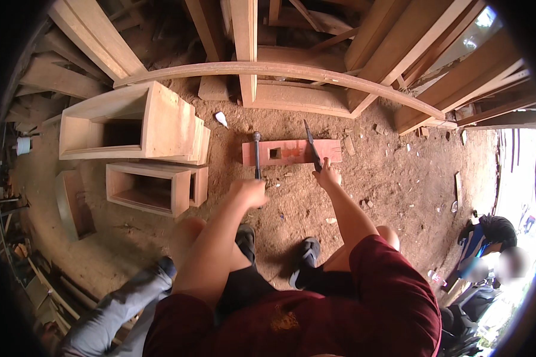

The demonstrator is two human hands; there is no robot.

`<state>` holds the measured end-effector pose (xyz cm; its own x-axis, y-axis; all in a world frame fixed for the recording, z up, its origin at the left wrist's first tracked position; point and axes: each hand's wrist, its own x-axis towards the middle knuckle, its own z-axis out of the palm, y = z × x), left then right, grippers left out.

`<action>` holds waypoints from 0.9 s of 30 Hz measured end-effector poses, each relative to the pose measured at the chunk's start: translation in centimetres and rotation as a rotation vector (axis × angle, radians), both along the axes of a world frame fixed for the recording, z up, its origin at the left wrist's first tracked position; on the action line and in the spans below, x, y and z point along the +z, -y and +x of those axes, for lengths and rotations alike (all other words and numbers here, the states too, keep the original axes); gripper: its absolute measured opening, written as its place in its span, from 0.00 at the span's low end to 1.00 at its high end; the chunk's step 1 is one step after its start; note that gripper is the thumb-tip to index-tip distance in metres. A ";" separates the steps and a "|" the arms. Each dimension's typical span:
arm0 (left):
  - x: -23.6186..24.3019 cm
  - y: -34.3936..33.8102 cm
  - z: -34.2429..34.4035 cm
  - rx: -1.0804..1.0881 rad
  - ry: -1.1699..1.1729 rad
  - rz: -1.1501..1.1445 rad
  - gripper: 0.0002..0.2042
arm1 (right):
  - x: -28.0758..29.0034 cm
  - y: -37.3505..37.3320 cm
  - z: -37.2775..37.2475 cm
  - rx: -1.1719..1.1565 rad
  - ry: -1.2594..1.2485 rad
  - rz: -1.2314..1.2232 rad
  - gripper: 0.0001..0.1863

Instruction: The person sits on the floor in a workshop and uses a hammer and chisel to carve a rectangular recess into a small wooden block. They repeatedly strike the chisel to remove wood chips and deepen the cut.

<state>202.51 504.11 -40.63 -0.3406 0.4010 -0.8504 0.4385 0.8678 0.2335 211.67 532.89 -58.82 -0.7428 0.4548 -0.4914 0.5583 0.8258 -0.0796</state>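
My left hand (248,193) is closed round the thin dark handle of a hammer (256,156), whose rounded head points away from me over the left part of a reddish wooden block (292,153). The block lies crosswise on the dirt ground and has a square hole near its middle. At its right part, my right hand (329,174) grips a long narrow tool (310,140) with a dark handle and a slim pointed end; whether it is a chisel or a blade, I cannot tell. The hole lies between the two tools.
Pale wooden box frames (104,128) and a smaller box frame (149,187) stand at the left. A curved wooden strip (280,70) and large timber frames (304,98) line the far side. Another person's grey-trousered leg (110,309) is at lower left; dark, partly blurred things sit at lower right.
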 end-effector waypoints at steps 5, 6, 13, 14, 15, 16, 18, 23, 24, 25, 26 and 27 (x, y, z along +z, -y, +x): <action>-1.0 0.8 -4.5 0.035 -0.159 0.050 0.18 | -1.4 0.1 -1.9 -0.116 -0.064 -0.218 0.31; -0.7 0.8 -4.7 0.080 -0.166 0.104 0.18 | -0.2 0.1 -2.1 -0.105 -0.144 -0.182 0.27; 0.7 1.3 -4.9 0.569 -0.271 0.526 0.22 | 16.0 -0.6 0.4 -0.276 -0.227 -1.198 0.14; 0.9 1.1 -5.3 0.654 -0.191 0.712 0.23 | 17.6 0.1 1.0 -0.225 -0.213 -1.217 0.15; 1.0 0.7 -5.7 0.740 -0.104 0.860 0.23 | 18.8 0.8 1.7 -0.230 -0.184 -1.261 0.16; 1.1 0.3 -5.9 0.845 0.002 0.983 0.24 | 19.6 1.7 2.2 -0.236 -0.177 -1.342 0.16; 1.3 -0.6 -6.1 1.008 0.249 1.064 0.24 | 20.0 3.6 2.9 -0.241 -0.154 -1.364 0.19; 0.8 -1.2 -5.9 1.293 0.571 1.159 0.22 | 19.1 5.8 3.0 -0.088 -0.172 -1.163 0.23; 0.5 -1.1 -6.0 1.343 0.593 1.136 0.21 | 19.0 5.9 3.0 -0.105 -0.138 -1.138 0.24; 0.2 -1.0 -6.0 1.381 0.660 1.132 0.19 | 19.0 6.0 3.0 -0.137 -0.104 -1.103 0.25; -0.2 -0.9 -6.1 1.383 0.666 1.119 0.19 | 19.0 6.1 3.0 -0.112 -0.127 -1.081 0.26; -0.5 -0.8 -6.2 1.373 0.718 1.149 0.19 | 19.0 6.3 3.1 -0.105 -0.145 -1.049 0.27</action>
